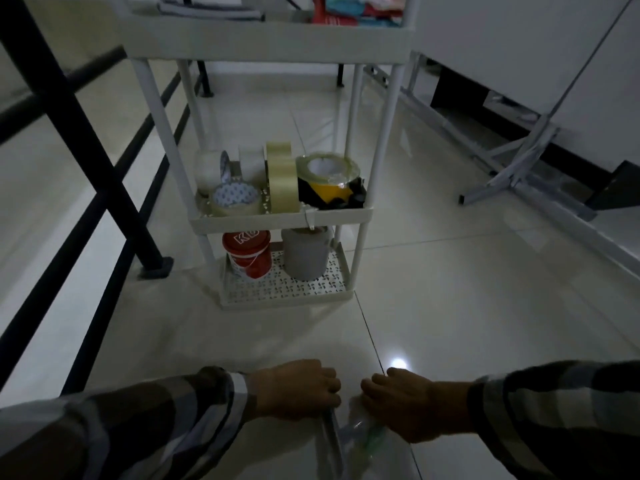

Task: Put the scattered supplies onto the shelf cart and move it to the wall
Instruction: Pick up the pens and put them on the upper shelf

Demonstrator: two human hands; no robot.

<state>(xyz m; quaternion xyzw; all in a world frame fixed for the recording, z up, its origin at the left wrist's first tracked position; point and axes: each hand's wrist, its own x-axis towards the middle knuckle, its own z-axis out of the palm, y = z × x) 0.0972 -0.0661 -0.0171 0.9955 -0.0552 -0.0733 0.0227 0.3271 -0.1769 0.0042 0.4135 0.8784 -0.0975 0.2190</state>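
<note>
A white three-tier shelf cart (pixel 284 218) stands ahead on the tiled floor. Its middle tier holds several tape rolls, among them a clear upright roll (pixel 282 178) and a yellow-and-black one (pixel 329 188). On the bottom tier sit a red bucket (pixel 247 254) and a grey roll (pixel 304 252). The top tier carries red and coloured packs (pixel 349 10). Low in the view, my left hand (pixel 298 388) is closed on a thin grey strap or bag edge (pixel 329 434). My right hand (pixel 401 401) grips a crumpled clear plastic bag (pixel 363 431) with something green inside.
A black metal railing (pixel 79 133) runs along the left, its post foot (pixel 156 268) close to the cart. Grey metal frame legs (pixel 519 157) and a white wall (pixel 519 46) are on the right. Light glares off the tile (pixel 398 363) near my right hand.
</note>
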